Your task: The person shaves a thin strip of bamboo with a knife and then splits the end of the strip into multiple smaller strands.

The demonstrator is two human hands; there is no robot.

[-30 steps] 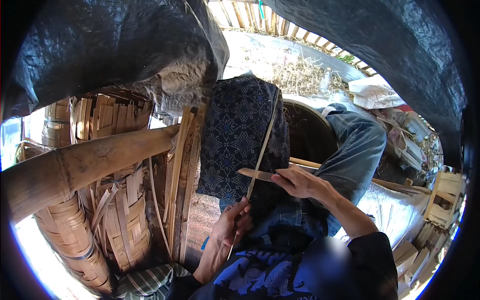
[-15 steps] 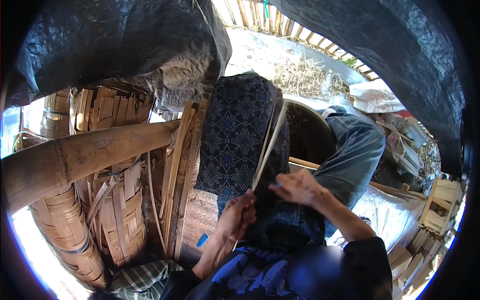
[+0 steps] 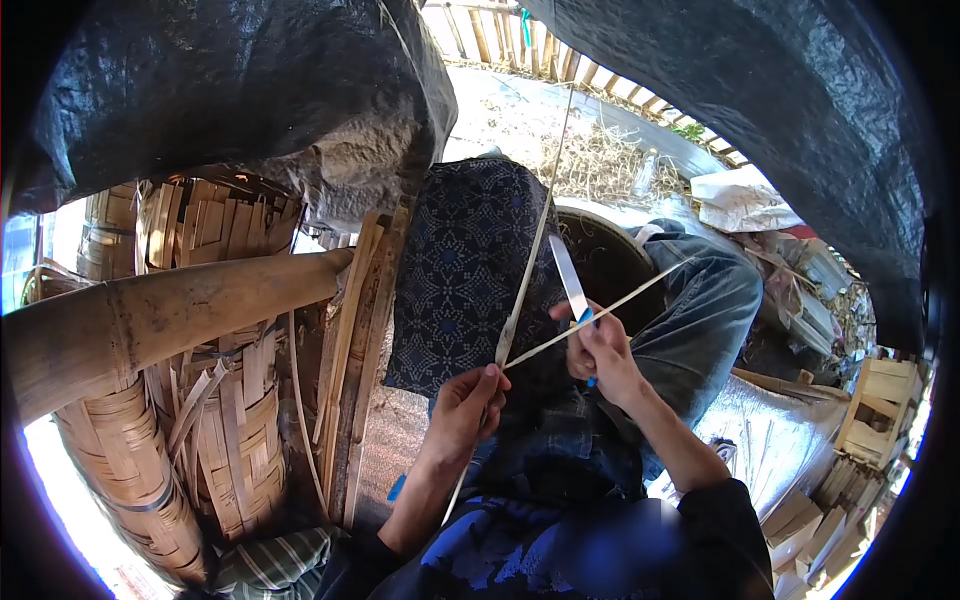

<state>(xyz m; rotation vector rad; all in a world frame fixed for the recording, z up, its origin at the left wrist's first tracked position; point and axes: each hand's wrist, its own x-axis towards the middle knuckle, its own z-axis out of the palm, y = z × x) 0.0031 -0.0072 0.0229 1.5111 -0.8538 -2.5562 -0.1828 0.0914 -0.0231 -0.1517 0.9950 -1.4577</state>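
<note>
My left hand [image 3: 463, 405] pinches a thin bamboo strip [image 3: 527, 275] between thumb and fingers, over my lap. Just above those fingertips the strip parts in two: one length runs up past the patterned cloth, while a thinner split piece [image 3: 640, 293] slants off to the right. Its tail hangs down below my left wrist. In my right hand [image 3: 603, 355] is a knife [image 3: 568, 278] with a blue handle, its bright blade pointing up and away. The thinner piece crosses at the knife hand. Dark blue patterned cloth [image 3: 450, 270] lies over my left leg.
A thick bamboo pole [image 3: 180, 300] juts in from the left, above woven bamboo baskets [image 3: 130, 470]. Upright bamboo slats [image 3: 360, 350] stand beside the cloth. A dark round container [image 3: 610, 260] sits between my legs. Black plastic sheeting [image 3: 760, 80] hangs overhead. A wooden crate [image 3: 877, 410] is at right.
The knife blade has come into clear view as my right hand turned upward. The strip now shows as two spread lengths, one swung out to the right. My left hand stays nearly in place.
</note>
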